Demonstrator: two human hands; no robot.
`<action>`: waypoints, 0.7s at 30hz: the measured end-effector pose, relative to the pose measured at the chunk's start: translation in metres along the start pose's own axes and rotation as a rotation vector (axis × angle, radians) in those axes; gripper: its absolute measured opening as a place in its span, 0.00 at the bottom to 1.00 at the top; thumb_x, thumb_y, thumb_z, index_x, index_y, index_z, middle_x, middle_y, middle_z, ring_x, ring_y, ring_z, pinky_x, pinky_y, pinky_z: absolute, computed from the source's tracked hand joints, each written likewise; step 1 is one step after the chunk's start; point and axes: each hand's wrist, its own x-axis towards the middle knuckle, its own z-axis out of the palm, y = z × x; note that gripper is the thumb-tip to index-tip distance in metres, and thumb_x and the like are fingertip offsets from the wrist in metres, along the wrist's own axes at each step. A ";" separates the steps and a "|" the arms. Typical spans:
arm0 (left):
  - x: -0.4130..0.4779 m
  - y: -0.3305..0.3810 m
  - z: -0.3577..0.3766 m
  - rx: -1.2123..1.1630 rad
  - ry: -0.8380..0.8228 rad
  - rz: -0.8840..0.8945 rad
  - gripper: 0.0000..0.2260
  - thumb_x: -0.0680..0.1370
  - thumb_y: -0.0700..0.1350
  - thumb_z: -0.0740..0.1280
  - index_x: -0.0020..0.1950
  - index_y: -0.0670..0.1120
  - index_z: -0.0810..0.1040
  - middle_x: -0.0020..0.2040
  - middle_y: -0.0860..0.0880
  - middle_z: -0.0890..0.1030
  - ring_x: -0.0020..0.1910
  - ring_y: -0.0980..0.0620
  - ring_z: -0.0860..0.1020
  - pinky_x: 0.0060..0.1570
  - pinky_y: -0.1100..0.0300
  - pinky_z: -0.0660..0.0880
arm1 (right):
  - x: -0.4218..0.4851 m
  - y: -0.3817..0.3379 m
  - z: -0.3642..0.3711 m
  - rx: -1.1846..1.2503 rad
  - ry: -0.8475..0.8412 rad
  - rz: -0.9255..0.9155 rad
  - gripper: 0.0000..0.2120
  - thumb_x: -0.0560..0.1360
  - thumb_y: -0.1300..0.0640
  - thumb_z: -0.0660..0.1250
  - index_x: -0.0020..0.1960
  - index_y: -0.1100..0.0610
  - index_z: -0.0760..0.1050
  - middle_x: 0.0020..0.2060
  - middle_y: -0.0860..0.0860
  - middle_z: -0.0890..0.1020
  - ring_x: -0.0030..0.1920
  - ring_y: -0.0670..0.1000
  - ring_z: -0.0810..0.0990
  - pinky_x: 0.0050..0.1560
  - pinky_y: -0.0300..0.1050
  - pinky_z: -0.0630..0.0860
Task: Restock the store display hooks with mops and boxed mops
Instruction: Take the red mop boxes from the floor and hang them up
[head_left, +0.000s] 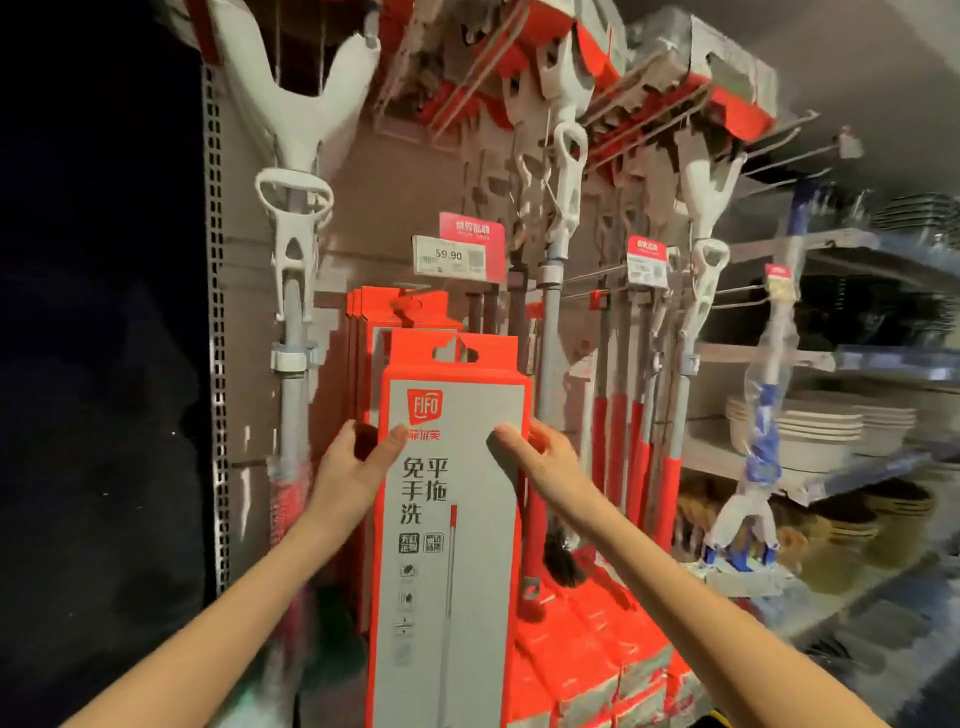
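— What fills your feed?
— Mostly the grey display panel (363, 208), with a perforated upright down its left edge. To my right I see shelves (831, 249) carrying stacked plates (810, 426).
— And the stock?
— Mops hang all over the panel. There's a white-handled mop (293, 291) at the left and a cluster of mops with red grips (618, 441) right of centre. A blue mop (761, 415) wrapped in clear plastic hangs further right. Low on the right lies a heap of red boxes (597, 649).
— Where's the boxed mop (452, 571)?
— Upright, dead centre, in front of the panel. It's red-edged with a grey face and a FIFO logo. Its hang tab (457, 348) sits just below and in front of a row of hung boxes (374, 322). I can't tell whether the tab is on a hook.
— Hands?
— Both grip it. My left hand (353, 467) clamps the left edge, thumb on the face, fingers round the back. My right hand (540, 452) does the same on the right edge.
— Anything smaller?
— A price tag (449, 255) reading 59.90, above the boxes
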 end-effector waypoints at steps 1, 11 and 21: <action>0.011 -0.005 0.001 0.023 0.017 0.009 0.21 0.69 0.67 0.67 0.51 0.53 0.73 0.57 0.58 0.77 0.47 0.66 0.76 0.51 0.68 0.71 | 0.013 0.005 -0.001 0.017 -0.014 -0.012 0.03 0.77 0.51 0.65 0.47 0.48 0.77 0.43 0.40 0.82 0.41 0.32 0.79 0.44 0.28 0.72; 0.063 0.006 0.017 0.159 0.265 0.137 0.32 0.59 0.76 0.64 0.51 0.54 0.75 0.50 0.55 0.82 0.55 0.52 0.80 0.57 0.51 0.75 | 0.106 0.021 -0.014 0.108 -0.156 -0.257 0.07 0.75 0.45 0.66 0.50 0.46 0.78 0.44 0.38 0.84 0.45 0.36 0.81 0.45 0.30 0.74; 0.107 0.000 0.025 0.180 0.326 0.156 0.38 0.61 0.73 0.66 0.50 0.40 0.74 0.46 0.42 0.83 0.46 0.42 0.82 0.49 0.45 0.79 | 0.154 0.036 -0.007 0.208 -0.195 -0.255 0.19 0.69 0.33 0.65 0.50 0.45 0.81 0.42 0.52 0.85 0.42 0.51 0.80 0.48 0.50 0.75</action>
